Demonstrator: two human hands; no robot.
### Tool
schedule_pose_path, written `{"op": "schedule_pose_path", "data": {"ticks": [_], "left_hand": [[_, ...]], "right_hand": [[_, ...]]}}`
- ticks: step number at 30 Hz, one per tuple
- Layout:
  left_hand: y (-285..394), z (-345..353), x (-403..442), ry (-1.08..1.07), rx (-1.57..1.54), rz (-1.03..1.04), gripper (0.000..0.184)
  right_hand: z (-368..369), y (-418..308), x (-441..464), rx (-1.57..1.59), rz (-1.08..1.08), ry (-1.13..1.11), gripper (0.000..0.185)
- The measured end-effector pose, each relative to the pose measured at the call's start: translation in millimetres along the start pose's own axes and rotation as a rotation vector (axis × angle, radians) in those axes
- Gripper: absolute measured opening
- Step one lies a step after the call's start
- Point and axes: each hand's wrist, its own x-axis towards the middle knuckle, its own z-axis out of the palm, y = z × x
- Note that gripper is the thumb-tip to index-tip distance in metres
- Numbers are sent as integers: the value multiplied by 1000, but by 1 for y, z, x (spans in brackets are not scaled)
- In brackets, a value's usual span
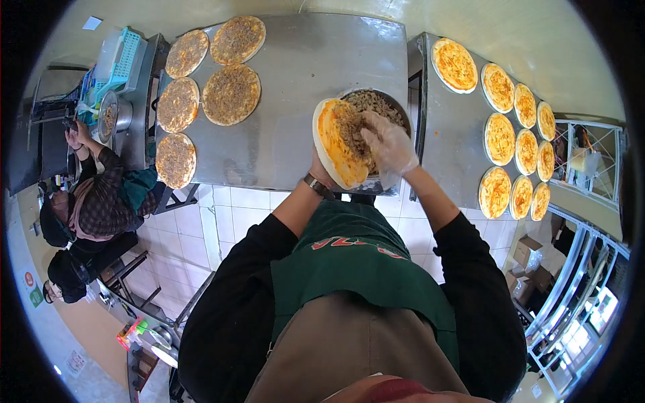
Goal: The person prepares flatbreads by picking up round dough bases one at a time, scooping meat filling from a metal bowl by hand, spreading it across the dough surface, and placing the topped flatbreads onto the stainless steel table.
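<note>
My left hand (322, 170) holds up a round flatbread (329, 138) with an orange-yellow sauce, tilted above the table's front edge. Its fingers are mostly hidden beneath the bread. Crumbly minced meat (351, 131) covers part of the bread's right side. My right hand (392, 148), in a clear plastic glove, touches this meat with loosely bent fingers, slightly apart. Right behind the bread stands a round metal bowl (408, 111) of minced meat, partly hidden by the bread and my right hand.
On the left of the metal table (302, 60) lie several meat-topped flatbreads (232, 95). A second table (463, 181) at right carries several sauced flatbreads (498, 139). At far left, a person (101, 195) works beside a metal pot (121, 113); another person (64, 275) is nearby.
</note>
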Motion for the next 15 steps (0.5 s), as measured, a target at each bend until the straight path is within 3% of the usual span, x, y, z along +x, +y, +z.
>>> {"op": "schedule_pose_path", "data": {"ticks": [1,3,5,7,9,12,15], "left_hand": [[0,1,-1,18,-6,37,62],[0,-1,0,46,16,80,62],[1,-7,-1,73,37,118,63],[6,-12,0,64,60,104,64],[6,-5,-4,58,52,98,64],[5,-10,-5,80,54,97,65],[3,-19,-7,65,2,61,66]], "right_hand": [[9,-1,-10,3,-1,-1,57],[28,-2,-29,-78,-259,49,67],[45,16,-35,-170,-310,-2,70],[61,43,-35,22,74,110,69],[65,54,-32,73,159,149,68],[39,3,-27,54,-275,144,65],[44,7,-13,-22,-243,184,63]]}}
